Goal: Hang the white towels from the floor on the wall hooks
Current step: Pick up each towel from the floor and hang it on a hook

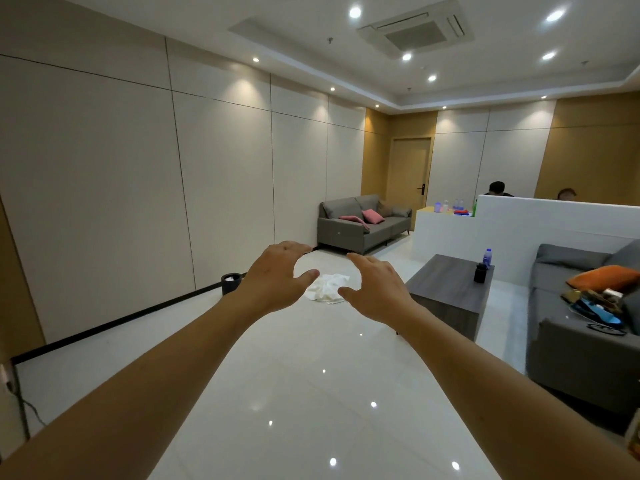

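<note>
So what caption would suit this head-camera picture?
Both hands, left and right, reach open toward a crumpled white towel on the glossy floor.

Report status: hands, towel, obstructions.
Left hand and right hand open, empty, outstretched. White towel crumpled on floor ahead, untouched. Path clear; no hooks in view.

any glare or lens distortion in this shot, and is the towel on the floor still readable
Head view: recessed ceiling spotlights throw small bright glints on the glossy white tile floor, with no washout. The wide-angle lens bows the beige wall panels and stretches both forearms. The crumpled white towel is low in contrast against the floor but readable, framed between the open left hand and open right hand.
</note>
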`<state>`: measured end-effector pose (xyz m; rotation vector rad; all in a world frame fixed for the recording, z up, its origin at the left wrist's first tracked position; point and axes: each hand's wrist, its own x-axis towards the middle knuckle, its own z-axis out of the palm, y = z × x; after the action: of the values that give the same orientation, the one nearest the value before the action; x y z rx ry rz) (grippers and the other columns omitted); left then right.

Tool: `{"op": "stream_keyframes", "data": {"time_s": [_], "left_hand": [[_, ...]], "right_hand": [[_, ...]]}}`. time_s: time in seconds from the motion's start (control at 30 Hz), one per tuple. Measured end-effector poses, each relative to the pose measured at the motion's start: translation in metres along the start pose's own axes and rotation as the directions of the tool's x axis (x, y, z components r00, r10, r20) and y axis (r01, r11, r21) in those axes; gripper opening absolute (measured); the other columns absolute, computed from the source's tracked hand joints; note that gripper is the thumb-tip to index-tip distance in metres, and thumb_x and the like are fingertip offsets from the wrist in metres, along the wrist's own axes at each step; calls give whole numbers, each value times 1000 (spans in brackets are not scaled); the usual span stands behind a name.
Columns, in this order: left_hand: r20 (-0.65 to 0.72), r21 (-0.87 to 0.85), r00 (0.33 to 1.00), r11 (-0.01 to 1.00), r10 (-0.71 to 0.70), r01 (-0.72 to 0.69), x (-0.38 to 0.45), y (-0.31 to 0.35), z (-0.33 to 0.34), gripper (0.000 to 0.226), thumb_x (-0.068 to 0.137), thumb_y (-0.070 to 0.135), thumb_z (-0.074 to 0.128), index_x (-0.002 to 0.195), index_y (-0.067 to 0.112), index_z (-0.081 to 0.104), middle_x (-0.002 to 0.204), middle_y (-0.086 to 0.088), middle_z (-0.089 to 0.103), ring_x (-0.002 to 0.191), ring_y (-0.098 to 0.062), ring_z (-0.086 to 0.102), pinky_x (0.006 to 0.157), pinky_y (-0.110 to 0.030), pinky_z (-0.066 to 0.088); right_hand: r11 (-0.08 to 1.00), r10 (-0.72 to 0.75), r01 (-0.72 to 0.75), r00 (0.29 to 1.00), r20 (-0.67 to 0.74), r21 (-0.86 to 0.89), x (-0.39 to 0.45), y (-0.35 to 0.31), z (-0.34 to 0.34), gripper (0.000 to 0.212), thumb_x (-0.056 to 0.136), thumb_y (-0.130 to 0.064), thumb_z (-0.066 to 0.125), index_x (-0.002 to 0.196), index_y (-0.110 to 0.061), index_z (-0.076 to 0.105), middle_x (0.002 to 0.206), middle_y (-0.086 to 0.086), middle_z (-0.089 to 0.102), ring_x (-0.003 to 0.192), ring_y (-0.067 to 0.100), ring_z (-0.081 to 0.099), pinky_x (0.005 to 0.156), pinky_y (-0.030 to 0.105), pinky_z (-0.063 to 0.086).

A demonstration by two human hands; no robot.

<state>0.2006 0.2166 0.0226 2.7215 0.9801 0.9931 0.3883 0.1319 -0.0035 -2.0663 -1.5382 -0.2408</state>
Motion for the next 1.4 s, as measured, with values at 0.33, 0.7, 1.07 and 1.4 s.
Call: {"op": "stream_keyframes", "data": {"time_s": [0.33, 0.7, 1.07, 1.4], "left_hand": [[-10, -15, 1000, 1000, -5, 5, 134, -109, 70, 53, 93, 44, 58, 141, 24, 47, 146, 3, 47, 133, -17, 41, 106, -32, 35], [13, -49, 1000, 999, 21, -20, 330, -241, 127, 53, 92, 44, 59, 140, 25, 47, 145, 3, 47, 133, -17, 42, 106, -32, 35], [64, -29, 998, 1000, 11, -9, 491, -322, 254, 56, 92, 45, 59, 142, 26, 45, 146, 4, 46, 132, -17, 41, 106, -34, 36], [79, -13, 993, 996, -87, 89, 687, -379, 368, 55, 91, 46, 59, 141, 27, 46, 144, 5, 46, 132, -16, 40, 107, -32, 35]], "right_hand": [[1000, 14, -14, 1000, -1, -18, 159, 24, 91, 76, 88, -45, 67, 151, -27, 29, 153, 0, 39, 139, 27, 36, 109, 42, 36], [998, 63, -63, 998, -28, -17, 379, 37, 175, 77, 87, -46, 67, 151, -29, 29, 151, -1, 41, 137, 26, 37, 108, 42, 37], [996, 88, -88, 996, -2, 13, 551, 131, 278, 74, 86, -47, 67, 149, -29, 32, 153, -2, 39, 139, 25, 35, 110, 41, 35], [998, 42, -45, 997, 67, 51, 759, 245, 347, 73, 84, -49, 64, 147, -29, 35, 151, -3, 41, 138, 23, 37, 109, 39, 35]]}}
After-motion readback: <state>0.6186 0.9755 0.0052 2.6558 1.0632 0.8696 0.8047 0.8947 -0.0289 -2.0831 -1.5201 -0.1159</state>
